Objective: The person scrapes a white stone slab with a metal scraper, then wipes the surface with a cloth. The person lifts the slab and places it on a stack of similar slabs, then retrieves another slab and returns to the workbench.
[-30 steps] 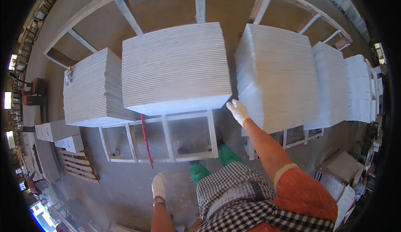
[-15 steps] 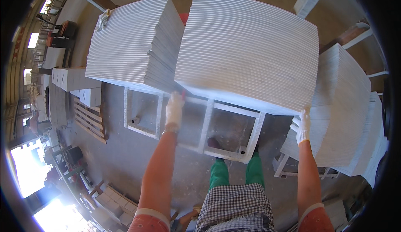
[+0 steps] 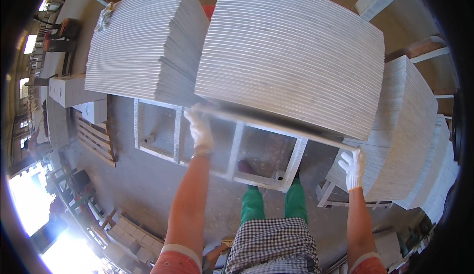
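A thin white slab (image 3: 276, 126) stands on edge between my hands, tilted away from the front of a large stack of upright slabs (image 3: 291, 52). A dark gap shows between the two. At the slab's left end, my left hand (image 3: 200, 131), in a white glove, is closed on the upper corner, slightly blurred. My right hand (image 3: 354, 168), gloved too, pinches the right corner, with some fingers spread outward. Beneath runs a whitish metal frame (image 3: 237, 148). The slab's broad face is hidden from this angle; only its top edge shows.
Another slab stack (image 3: 133, 47) stands to the left with a glove (image 3: 104, 17) lying on it. More slabs (image 3: 395, 136) lean at the right. A wooden pallet (image 3: 94, 138) lies left on the floor, near white boxes (image 3: 74, 89). My feet are close to the frame.
The front slab has come away from the stack toward me, opening a gap. My right hand has moved nearer with it; my left hand has shifted slightly left.
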Demonstrator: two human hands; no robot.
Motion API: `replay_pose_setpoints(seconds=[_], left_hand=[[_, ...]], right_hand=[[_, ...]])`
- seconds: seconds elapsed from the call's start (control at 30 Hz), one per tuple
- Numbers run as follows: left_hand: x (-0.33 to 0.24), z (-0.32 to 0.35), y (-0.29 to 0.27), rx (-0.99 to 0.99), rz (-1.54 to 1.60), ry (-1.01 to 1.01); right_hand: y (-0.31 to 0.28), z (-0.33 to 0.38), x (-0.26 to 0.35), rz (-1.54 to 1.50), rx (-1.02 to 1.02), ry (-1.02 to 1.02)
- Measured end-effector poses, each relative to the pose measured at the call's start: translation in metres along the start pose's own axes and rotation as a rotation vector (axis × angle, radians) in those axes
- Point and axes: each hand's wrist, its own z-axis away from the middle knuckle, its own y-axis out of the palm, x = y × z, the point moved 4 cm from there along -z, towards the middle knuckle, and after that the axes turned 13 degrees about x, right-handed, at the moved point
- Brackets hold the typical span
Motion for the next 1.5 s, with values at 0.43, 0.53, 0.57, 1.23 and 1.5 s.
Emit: replay_pose_setpoints(seconds=[0.43,0.53,0.57,1.23,1.5], left_hand=[[0.099,-0.050,-0.050,-0.061,-0.278,0.064],[0.103,-0.049,-0.052,-0.039,-0.280,0.064],[0.101,-0.046,-0.053,-0.037,-0.284,0.064],[-0.056,0.248,0.009,0.153,-0.587,0.145],[-0.098,0.328,0.081,0.323,-0.604,0.285]], right_hand=[[-0.026,-0.114,-0.153,-0.185,0.375,-0.022],[-0.021,-0.118,-0.144,0.317,0.074,-0.153],[-0.019,-0.110,-0.139,0.355,0.045,-0.167],[-0.062,0.270,0.068,0.220,0.498,-0.131],[-0.114,0.359,0.122,0.216,0.332,-0.504]])
